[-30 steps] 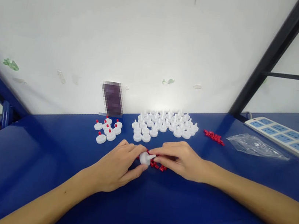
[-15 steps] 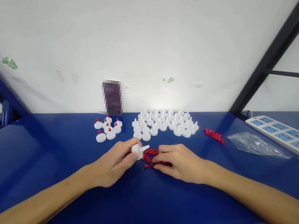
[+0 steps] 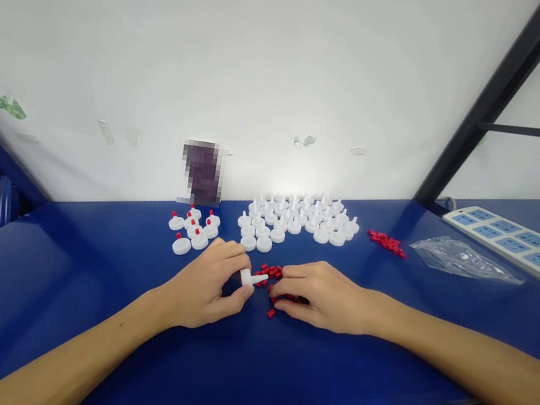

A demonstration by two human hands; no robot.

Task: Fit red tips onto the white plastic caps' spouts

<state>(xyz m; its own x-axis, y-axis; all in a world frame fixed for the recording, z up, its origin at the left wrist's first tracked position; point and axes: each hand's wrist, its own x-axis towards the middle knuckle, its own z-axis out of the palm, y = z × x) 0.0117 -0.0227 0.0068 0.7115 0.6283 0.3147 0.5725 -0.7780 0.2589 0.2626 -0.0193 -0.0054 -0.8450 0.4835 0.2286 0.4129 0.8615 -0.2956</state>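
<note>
My left hand is closed on a white nozzle cap and holds it on its side, spout pointing right. My right hand rests on the blue table over a small heap of red tips. Its fingers are curled and pressed on the tips, and I cannot see whether one is pinched. Behind the hands stands a group of several plain white caps. To their left is a smaller group of white caps with red tips fitted.
A second heap of red tips lies at the right, beside a clear plastic bag and a white power strip. A black diagonal post rises at the right. A white wall runs along the table's back edge.
My left hand drew the white cap a little left and turned it on its side. My right hand left the cap and dropped onto the red tips.
</note>
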